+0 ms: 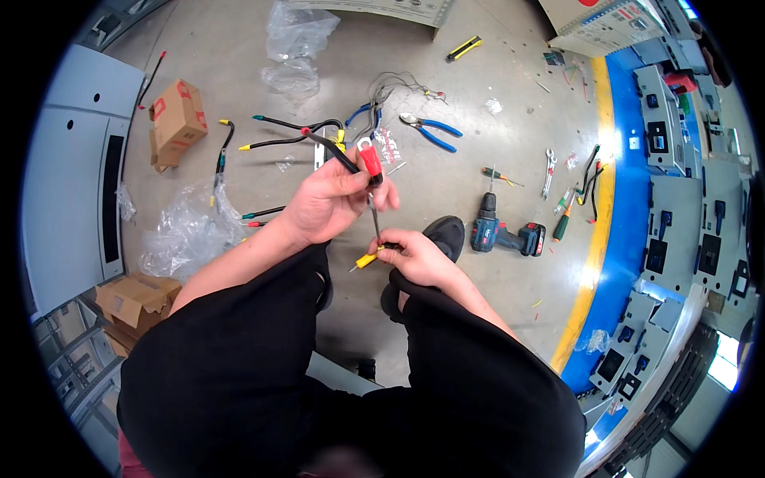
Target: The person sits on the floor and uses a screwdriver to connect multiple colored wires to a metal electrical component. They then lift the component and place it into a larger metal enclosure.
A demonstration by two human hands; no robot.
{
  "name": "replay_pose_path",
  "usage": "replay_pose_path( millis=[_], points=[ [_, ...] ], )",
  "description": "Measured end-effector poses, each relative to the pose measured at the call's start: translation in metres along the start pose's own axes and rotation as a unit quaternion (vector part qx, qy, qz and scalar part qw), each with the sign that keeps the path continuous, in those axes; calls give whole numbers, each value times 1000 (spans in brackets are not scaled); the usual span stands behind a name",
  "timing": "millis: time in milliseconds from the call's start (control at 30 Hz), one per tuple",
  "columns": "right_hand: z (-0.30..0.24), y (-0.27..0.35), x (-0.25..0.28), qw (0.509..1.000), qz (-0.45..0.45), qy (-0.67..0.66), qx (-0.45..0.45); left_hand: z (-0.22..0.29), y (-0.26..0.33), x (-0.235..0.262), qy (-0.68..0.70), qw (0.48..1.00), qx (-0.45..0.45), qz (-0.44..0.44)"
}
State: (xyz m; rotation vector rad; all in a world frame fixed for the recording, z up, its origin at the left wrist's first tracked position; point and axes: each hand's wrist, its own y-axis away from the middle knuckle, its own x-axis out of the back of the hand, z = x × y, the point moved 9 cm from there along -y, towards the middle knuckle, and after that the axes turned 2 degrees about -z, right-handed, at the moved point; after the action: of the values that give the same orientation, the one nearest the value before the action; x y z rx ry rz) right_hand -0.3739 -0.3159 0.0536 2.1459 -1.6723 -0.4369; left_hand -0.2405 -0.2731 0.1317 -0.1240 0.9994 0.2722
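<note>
Black-trousered knees fill the foreground. Above them, the right hand (418,256) pinches a black cable's yellow-sleeved end (366,260); the left hand (331,201) is clamped on a red-handled screwdriver (370,163) pointing down at it. Fingers hide the cable's tip.

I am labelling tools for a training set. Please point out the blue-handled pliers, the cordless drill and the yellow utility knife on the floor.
blue-handled pliers (437,131), head view, on the blue handles.
cordless drill (488,227), head view, on its body.
yellow utility knife (464,48), head view, on its middle.
</note>
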Motion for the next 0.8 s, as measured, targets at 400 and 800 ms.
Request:
replay_pose_path(
  millis=[400, 800],
  points=[
    [36, 27, 30, 954, 165, -209, 138, -22, 32, 44, -226, 952, 84, 190],
    [-8, 37, 34, 965, 197, -143, 101, -64, 54, 41, -304, 905, 258, 149]
  ],
)
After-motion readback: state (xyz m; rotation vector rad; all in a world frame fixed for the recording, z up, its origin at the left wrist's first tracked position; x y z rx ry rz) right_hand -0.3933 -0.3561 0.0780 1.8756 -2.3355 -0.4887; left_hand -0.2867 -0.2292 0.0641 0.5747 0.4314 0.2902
